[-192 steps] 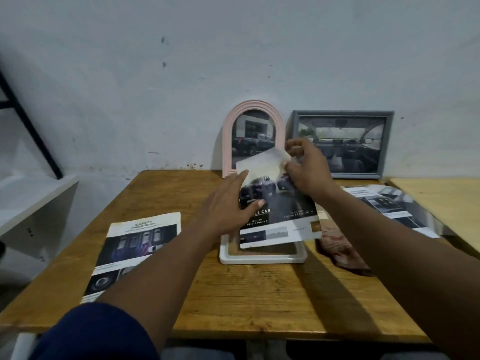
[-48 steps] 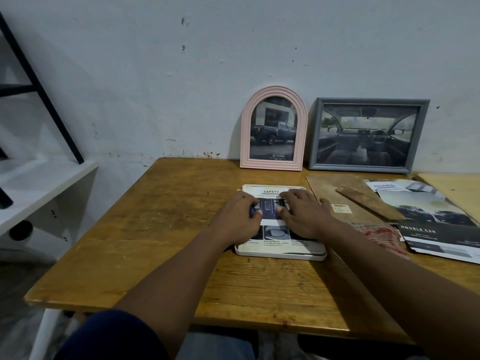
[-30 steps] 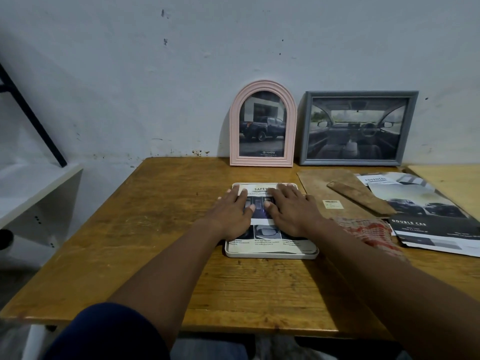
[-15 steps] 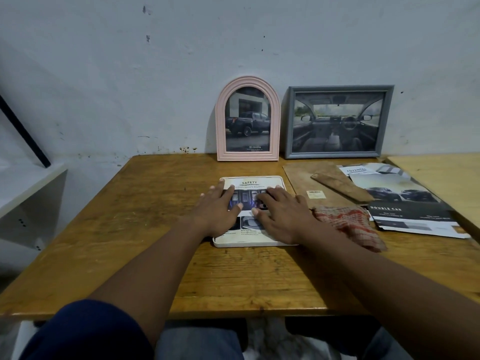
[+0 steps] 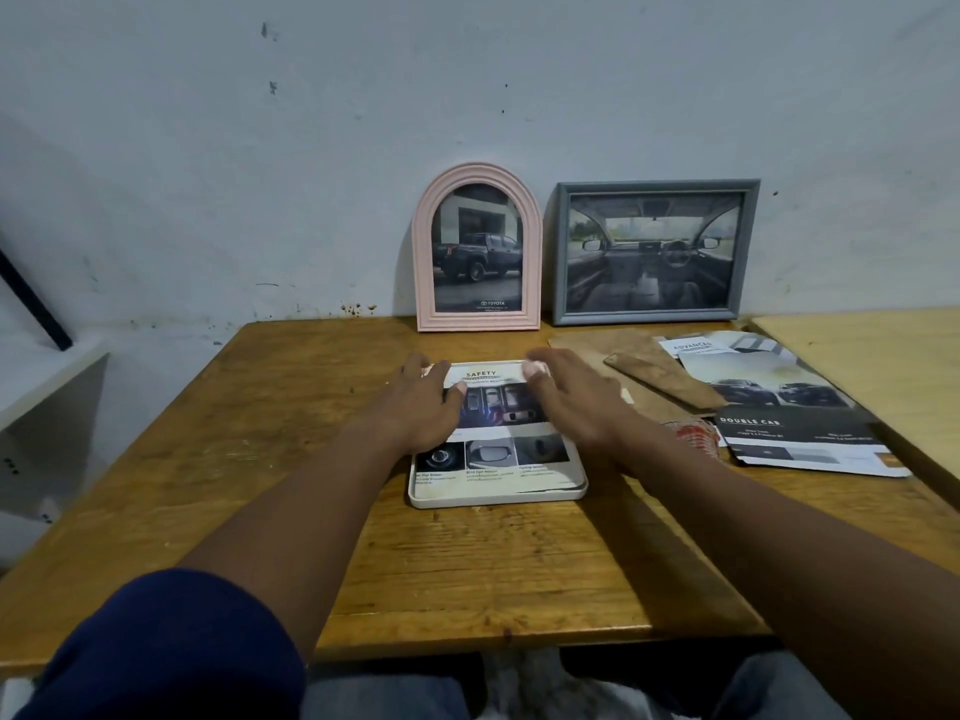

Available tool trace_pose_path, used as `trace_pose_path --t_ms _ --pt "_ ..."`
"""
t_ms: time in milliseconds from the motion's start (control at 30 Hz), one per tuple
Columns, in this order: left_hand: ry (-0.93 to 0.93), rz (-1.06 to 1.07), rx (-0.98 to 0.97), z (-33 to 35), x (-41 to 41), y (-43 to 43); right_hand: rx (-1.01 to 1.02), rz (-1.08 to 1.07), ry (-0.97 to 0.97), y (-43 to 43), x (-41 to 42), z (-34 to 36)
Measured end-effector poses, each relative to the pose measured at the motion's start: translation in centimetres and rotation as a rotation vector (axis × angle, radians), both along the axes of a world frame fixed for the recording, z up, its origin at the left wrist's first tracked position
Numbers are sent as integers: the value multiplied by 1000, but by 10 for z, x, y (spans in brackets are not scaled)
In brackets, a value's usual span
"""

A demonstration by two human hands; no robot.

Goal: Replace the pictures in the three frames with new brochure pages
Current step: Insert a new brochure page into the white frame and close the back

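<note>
Under both flat palms, left hand [image 5: 423, 407] and right hand [image 5: 576, 402] press the printed "SAFETY" brochure page [image 5: 493, 449] into the white rectangular frame [image 5: 498, 497], fingers spread, gripping nothing. Near the right hand's wrist, 1 corner looks unseated; uneven pressure could crease it.

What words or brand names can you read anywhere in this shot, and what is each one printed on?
"SAFETY": top of the page lying in the white frame.
"TOYOTA": bottom of the truck picture in the pink arched frame.
"DOUBLE CAB": dark band of the brochure at right.
"ADVANCED": white page behind that brochure.
Captions and small print under all of these are too blurred to read.
</note>
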State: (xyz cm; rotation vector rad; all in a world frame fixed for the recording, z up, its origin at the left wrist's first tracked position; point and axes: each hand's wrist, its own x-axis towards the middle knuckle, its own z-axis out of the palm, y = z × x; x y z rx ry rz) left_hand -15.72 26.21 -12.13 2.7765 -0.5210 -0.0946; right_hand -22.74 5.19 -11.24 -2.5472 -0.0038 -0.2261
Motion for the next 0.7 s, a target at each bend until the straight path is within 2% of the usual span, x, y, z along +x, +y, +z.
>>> trace_pose_path --t_ms 100,267,367,500,700 --pt "-47 6 -33 -3 -1 -6 -80 -173 -29 -37 11 12" --pt "-3 41 -90 -22 0 -14 -288 -368 208 -96 12 2" --pt "-7 81 -158 -29 8 -15 -308 -396 247 -109 13 -14" --pt "-12 88 -191 -34 15 -14 -352 -426 147 -107 20 -18" --pt "-20 90 -188 -33 14 -15 -375 -344 112 -110 22 -17"
